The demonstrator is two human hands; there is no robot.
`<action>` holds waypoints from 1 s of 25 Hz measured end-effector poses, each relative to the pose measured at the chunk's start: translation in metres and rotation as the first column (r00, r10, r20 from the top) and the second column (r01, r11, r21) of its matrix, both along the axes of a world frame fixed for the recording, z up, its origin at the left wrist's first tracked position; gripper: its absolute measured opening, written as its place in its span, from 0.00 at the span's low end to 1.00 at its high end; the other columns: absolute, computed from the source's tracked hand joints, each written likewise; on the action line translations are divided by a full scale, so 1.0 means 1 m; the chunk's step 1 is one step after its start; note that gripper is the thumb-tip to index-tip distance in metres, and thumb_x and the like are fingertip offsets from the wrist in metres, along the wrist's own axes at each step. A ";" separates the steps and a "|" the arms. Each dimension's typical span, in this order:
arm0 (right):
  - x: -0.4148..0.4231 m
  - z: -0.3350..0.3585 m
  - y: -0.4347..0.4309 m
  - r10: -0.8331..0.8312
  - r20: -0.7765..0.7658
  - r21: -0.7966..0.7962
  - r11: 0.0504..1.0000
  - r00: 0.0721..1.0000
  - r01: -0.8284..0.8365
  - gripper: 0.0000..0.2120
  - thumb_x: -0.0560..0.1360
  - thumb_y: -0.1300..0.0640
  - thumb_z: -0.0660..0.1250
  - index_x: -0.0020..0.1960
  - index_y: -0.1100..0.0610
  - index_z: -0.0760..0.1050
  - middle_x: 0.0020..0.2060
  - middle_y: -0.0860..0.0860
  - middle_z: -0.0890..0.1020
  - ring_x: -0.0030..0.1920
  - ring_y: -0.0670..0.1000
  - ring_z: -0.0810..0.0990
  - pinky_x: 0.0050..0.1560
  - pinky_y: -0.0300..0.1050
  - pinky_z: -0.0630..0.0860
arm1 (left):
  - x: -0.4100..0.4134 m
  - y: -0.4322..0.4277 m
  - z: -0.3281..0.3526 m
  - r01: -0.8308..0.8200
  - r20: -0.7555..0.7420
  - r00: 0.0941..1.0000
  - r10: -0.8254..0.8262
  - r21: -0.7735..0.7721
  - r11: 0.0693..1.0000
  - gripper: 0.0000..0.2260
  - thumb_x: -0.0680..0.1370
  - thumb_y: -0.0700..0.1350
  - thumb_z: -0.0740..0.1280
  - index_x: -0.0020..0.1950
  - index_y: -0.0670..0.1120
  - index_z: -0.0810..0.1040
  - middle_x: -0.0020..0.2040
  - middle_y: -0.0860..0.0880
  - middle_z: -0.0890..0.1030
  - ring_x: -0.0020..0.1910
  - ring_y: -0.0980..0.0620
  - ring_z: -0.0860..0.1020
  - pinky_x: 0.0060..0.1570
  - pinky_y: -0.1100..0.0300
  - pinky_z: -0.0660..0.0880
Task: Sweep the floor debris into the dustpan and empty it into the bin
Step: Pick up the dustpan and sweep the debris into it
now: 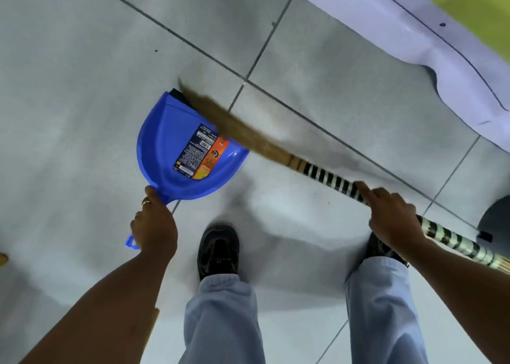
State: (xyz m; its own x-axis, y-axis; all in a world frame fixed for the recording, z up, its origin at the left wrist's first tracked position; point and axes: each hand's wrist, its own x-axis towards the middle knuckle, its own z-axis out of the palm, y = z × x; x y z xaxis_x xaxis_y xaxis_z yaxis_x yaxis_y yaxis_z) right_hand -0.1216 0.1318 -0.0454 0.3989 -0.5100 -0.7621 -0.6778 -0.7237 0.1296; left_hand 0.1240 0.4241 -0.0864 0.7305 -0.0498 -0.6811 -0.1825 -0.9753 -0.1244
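Gripping the blue dustpan (176,154) handle, left hand (154,227) holds it on the tiled floor (69,87); right hand (392,216) clasps the grass broom (240,130), bristles blurred over the pan's mouth.

Both arms outstretched downward, left hand (154,225) and right hand (392,217) fisted.

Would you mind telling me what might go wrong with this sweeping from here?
1. The broom bristles are blurred mid-stroke over the dustpan; a hard flick might scatter debris past its mouth.
2. The left hand holds only the handle, so a broom push could shift the pan.
3. The shoe stands close behind the pan, so stepping forward could kick it.
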 end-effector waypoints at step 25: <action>-0.048 -0.037 0.049 -0.213 0.094 0.055 0.976 0.972 0.209 0.38 0.70 0.70 0.61 0.75 0.52 0.54 0.58 0.61 0.75 0.53 0.63 0.75 0.47 0.59 0.78 | -0.050 0.008 -0.018 -0.001 -0.001 1.000 0.001 0.014 1.000 0.20 0.76 0.31 0.60 0.68 0.34 0.62 0.55 0.32 0.77 0.50 0.29 0.78 0.52 0.39 0.74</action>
